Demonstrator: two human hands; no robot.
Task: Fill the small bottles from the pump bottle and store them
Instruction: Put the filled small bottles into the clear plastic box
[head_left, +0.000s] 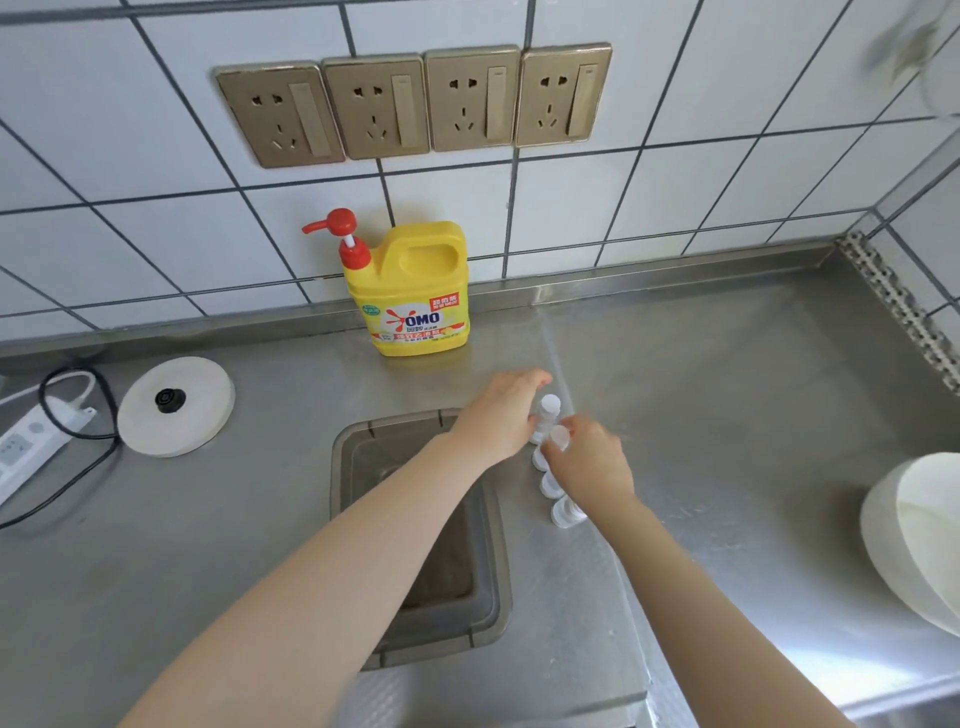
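Note:
A yellow pump bottle (413, 291) with a red pump head stands against the tiled wall at the back of the steel counter. Several small clear bottles with white caps stand in a row right of a grey bin. My left hand (498, 415) grips the farthest small bottle (548, 410) in that row. My right hand (589, 462) pinches the white cap of the second bottle (558, 438). Nearer bottles (563, 512) are partly hidden under my right wrist.
The grey plastic bin (493, 582) sits on the steel counter (727, 395) under my left forearm. A round white kettle base (176, 405) and a power strip (26, 441) with cables lie at the left. A white bowl (914, 535) sits at the right edge.

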